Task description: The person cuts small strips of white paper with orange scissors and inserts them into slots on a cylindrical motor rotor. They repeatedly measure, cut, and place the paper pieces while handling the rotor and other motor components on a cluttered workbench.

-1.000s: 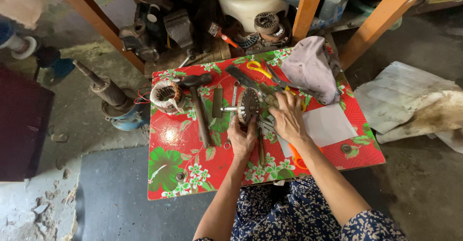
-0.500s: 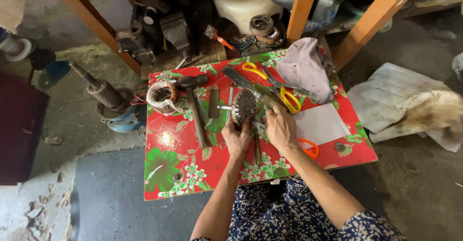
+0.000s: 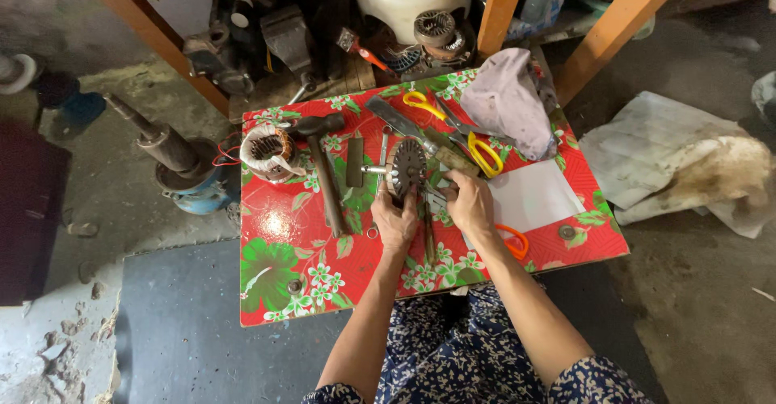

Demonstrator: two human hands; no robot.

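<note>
A round metal motor rotor with a shaft lies on a small table covered with a red flowered cloth. My left hand rests just below it, fingers touching its near edge. My right hand sits to the right of the rotor, fingers curled on a small part that I cannot make out. A hammer lies left of the rotor. A copper-wound stator stands at the table's left end.
Yellow-handled scissors, a flat blade, a pale cloth bundle, a white sheet and orange-handled scissors lie on the table. Motor parts crowd the back. A blue motor with a shaft stands on the left floor.
The view has shifted a little. Both hands stay at the rotor; the right hand has drawn slightly toward me and to the right.
</note>
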